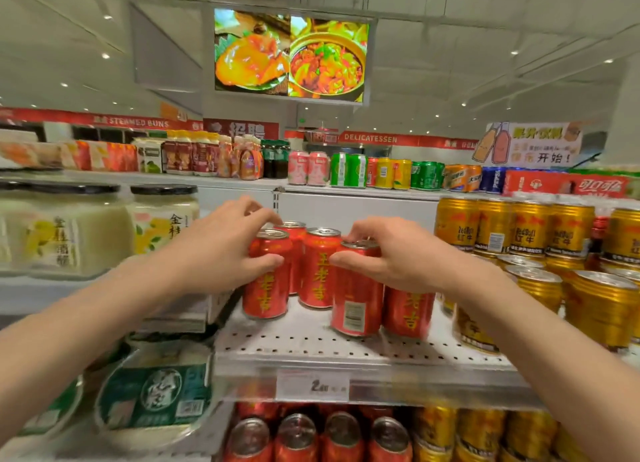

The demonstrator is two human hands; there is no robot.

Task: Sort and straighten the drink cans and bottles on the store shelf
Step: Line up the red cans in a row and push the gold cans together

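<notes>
Several red herbal tea cans with yellow characters stand on a white perforated shelf (311, 343). My left hand (221, 243) grips the front left red can (266, 288) near its top, thumb in front and fingers over the rim. My right hand (391, 253) holds the front right red can (356, 302), which shows its barcode side. Between them stands another upright red can (318, 271), and a further one (294, 229) stands behind. One more red can (408, 312) is partly hidden under my right forearm.
Gold Red Bull cans (540, 233) fill the shelf to the right, stacked in two levels. Big pale jars (159, 219) stand at left. Mixed cans (346, 170) line the top shelf. Red and gold cans (298, 437) sit on the shelf below, behind a price tag (313, 387).
</notes>
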